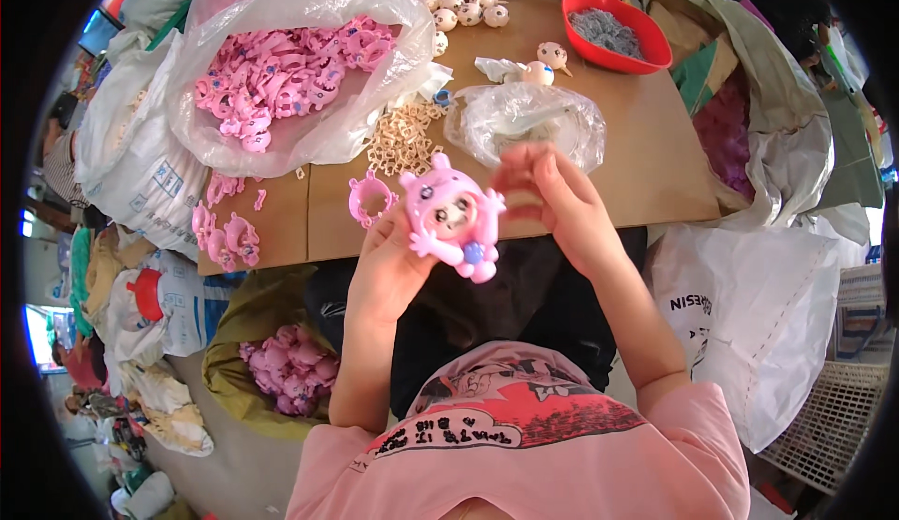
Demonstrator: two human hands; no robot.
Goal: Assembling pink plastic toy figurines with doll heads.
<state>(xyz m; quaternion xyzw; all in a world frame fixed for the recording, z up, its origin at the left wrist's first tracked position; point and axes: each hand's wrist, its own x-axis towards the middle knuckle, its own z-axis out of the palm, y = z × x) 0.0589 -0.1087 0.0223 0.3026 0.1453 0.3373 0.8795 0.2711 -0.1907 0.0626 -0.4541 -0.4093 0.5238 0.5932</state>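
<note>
My left hand (pixel 386 272) is closed around a pink toy figure (pixel 454 216) with rounded ears, a pale doll face and a blue flower-like piece on its front. The toy is tilted, its face turned up, just over the table's near edge. My right hand (pixel 562 204) is raised to the right of the toy, apart from it. Its fingers are loosely bent and spread, slightly blurred, and nothing shows in them. Beyond that hand lies a clear plastic bag (pixel 571 131). A pink ring-shaped part (pixel 372 199) sits beside my left hand.
A large plastic bag (pixel 208 131) full of pink parts covers the table's left. Small beige pieces (pixel 405 138) are heaped mid-table. Doll heads (pixel 465 5) lie at the back, near a red scoop (pixel 646 52) of small grey bits. Below left, an olive sack (pixel 234 351) holds pink parts.
</note>
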